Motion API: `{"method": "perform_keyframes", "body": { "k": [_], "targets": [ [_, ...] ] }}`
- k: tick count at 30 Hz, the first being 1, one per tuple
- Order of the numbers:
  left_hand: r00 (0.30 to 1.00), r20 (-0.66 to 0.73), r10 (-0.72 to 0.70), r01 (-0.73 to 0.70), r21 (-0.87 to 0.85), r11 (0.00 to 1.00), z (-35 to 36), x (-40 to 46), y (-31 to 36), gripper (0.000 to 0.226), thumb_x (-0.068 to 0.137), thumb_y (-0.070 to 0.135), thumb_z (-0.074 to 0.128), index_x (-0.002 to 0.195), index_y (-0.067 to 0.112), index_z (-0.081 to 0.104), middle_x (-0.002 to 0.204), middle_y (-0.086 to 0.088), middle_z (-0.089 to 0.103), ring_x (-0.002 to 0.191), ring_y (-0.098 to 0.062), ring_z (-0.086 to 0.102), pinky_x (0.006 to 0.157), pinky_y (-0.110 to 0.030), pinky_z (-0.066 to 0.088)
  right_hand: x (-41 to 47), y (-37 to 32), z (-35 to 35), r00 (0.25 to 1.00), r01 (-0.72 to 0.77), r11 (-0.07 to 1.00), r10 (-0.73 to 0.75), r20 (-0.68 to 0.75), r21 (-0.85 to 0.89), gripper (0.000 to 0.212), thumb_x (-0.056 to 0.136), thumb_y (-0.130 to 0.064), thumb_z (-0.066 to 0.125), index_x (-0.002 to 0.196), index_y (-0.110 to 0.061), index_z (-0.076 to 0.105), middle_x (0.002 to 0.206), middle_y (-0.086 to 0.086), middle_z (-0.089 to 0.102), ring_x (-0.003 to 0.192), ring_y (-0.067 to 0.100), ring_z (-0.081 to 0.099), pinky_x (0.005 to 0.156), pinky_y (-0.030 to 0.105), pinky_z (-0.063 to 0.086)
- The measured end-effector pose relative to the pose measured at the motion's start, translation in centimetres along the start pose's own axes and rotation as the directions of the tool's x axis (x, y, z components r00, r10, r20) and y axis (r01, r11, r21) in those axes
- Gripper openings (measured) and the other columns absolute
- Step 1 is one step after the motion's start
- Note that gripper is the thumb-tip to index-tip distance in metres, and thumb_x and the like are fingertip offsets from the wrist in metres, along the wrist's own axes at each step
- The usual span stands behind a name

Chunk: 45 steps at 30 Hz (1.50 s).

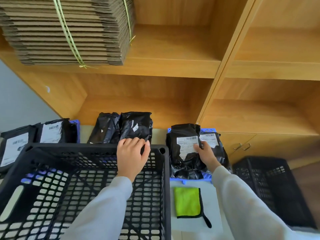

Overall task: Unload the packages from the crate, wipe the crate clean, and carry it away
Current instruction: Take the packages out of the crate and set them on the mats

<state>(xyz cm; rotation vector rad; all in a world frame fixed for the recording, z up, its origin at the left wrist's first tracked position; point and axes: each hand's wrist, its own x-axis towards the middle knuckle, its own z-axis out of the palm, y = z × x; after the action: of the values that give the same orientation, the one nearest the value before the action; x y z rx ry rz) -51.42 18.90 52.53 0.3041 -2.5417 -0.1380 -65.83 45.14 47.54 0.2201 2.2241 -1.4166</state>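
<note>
A black perforated plastic crate fills the lower left; no packages show inside it. My left hand reaches over its far rim and grips the lower edge of a black package standing behind the crate. My right hand holds a black package with a white shipping label that lies on a blue tray to the crate's right. A green-yellow cloth with black trim lies flat in front of that tray.
More labelled black packages stand at the left on another blue tray. A second black crate sits at the far right. Wooden shelves rise behind, with a bundle of flat cardboard on the upper left shelf.
</note>
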Motion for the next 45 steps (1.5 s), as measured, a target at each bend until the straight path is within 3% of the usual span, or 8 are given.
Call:
{"method": "perform_keyframes", "body": {
  "k": [8, 15, 19, 26, 29, 32, 36, 45],
  "targets": [
    [0.999, -0.036, -0.010, 0.010, -0.001, 1.000, 0.6, -0.2, 0.0, 0.034, 0.101, 0.029, 0.051, 0.073, 0.018, 0.065, 0.069, 0.010, 0.059, 0.070, -0.015, 0.054, 0.086, -0.034, 0.043, 3.3, 3.8, 1.8, 0.996, -0.086, 0.986, 0.080, -0.044, -0.143, 0.049, 0.102, -0.030, 0.056, 0.141, -0.009, 0.037, 0.134, 0.017, 0.058, 0.109, 0.031, 0.056, 0.095, 0.043, 0.046],
    [0.999, -0.026, -0.026, 0.026, 0.001, 1.000, 0.5, -0.1, 0.2, 0.033, 0.101, 0.030, 0.051, 0.073, 0.019, 0.064, 0.070, 0.010, 0.060, 0.071, -0.014, 0.055, 0.084, -0.034, 0.042, 3.1, 3.2, 2.2, 0.991, 0.021, 0.965, -0.055, -0.122, -0.261, 0.052, 0.093, -0.012, 0.062, 0.140, -0.008, 0.041, 0.133, 0.014, 0.058, 0.117, 0.033, 0.057, 0.084, 0.037, 0.043],
    [0.999, 0.028, -0.043, 0.042, 0.033, 0.999, 0.2, -0.3, 0.3, 0.037, 0.104, 0.034, 0.046, 0.073, 0.020, 0.061, 0.066, 0.008, 0.053, 0.067, -0.017, 0.049, 0.077, -0.035, 0.039, 2.2, 2.1, 1.8, 0.984, 0.064, 0.966, -0.103, -0.144, -0.252, 0.050, 0.095, -0.015, 0.063, 0.139, -0.012, 0.040, 0.137, 0.015, 0.056, 0.123, 0.035, 0.055, 0.097, 0.043, 0.047],
    [0.980, 0.199, 0.016, -0.027, 0.055, 0.998, -1.6, 0.2, -0.3, 0.042, 0.108, 0.039, 0.035, 0.077, 0.021, 0.059, 0.067, 0.008, 0.050, 0.068, -0.019, 0.049, 0.070, -0.036, 0.034, -1.5, 0.2, 1.1, 0.973, 0.144, 0.941, -0.191, -0.132, -0.305, 0.040, 0.098, -0.018, 0.059, 0.136, -0.011, 0.047, 0.136, 0.013, 0.057, 0.119, 0.033, 0.056, 0.095, 0.043, 0.050],
    [0.922, 0.362, 0.140, -0.177, 0.070, 0.982, -2.4, 0.3, -1.3, 0.054, 0.105, 0.040, 0.014, 0.102, 0.022, 0.065, 0.086, 0.008, 0.060, 0.082, -0.021, 0.057, 0.072, -0.036, 0.035, -4.2, -0.6, 1.1, 0.971, 0.165, 0.944, -0.207, -0.122, -0.287, 0.035, 0.098, -0.017, 0.055, 0.132, -0.013, 0.050, 0.128, 0.011, 0.063, 0.101, 0.025, 0.059, 0.081, 0.033, 0.048],
    [0.908, 0.392, 0.149, -0.164, 0.005, 0.986, -3.3, 0.0, -3.0, 0.054, 0.104, 0.050, 0.021, 0.122, 0.022, 0.063, 0.115, 0.006, 0.064, 0.107, -0.021, 0.060, 0.091, -0.039, 0.043, -7.6, -1.1, 1.3, 0.973, 0.178, 0.954, -0.208, -0.105, -0.242, 0.037, 0.101, -0.019, 0.052, 0.138, -0.015, 0.047, 0.113, 0.003, 0.064, 0.095, 0.019, 0.060, 0.072, 0.030, 0.044],
    [0.905, 0.419, 0.072, -0.103, 0.051, 0.993, -4.8, -1.2, -4.3, 0.052, 0.102, 0.048, 0.047, 0.149, 0.024, 0.046, 0.152, -0.008, 0.042, 0.138, -0.029, 0.043, 0.112, -0.056, 0.033, -11.8, -0.6, 2.3, 0.976, 0.176, 0.951, -0.201, -0.078, -0.253, 0.032, 0.102, -0.020, 0.053, 0.134, -0.020, 0.048, 0.097, -0.005, 0.063, 0.084, 0.023, 0.062, 0.061, 0.027, 0.047],
    [0.784, 0.593, 0.186, -0.206, -0.035, 0.978, -6.1, -2.6, -6.7, 0.101, 0.094, 0.052, 0.058, 0.161, 0.031, -0.014, 0.171, -0.007, -0.008, 0.158, -0.027, -0.009, 0.125, -0.055, -0.005, -15.7, 5.8, 4.5, 0.993, 0.075, 0.967, -0.094, -0.067, -0.244, 0.016, 0.099, -0.021, 0.057, 0.114, -0.028, 0.059, 0.099, -0.002, 0.071, 0.088, 0.018, 0.070, 0.080, 0.045, 0.059]
  ]
}}
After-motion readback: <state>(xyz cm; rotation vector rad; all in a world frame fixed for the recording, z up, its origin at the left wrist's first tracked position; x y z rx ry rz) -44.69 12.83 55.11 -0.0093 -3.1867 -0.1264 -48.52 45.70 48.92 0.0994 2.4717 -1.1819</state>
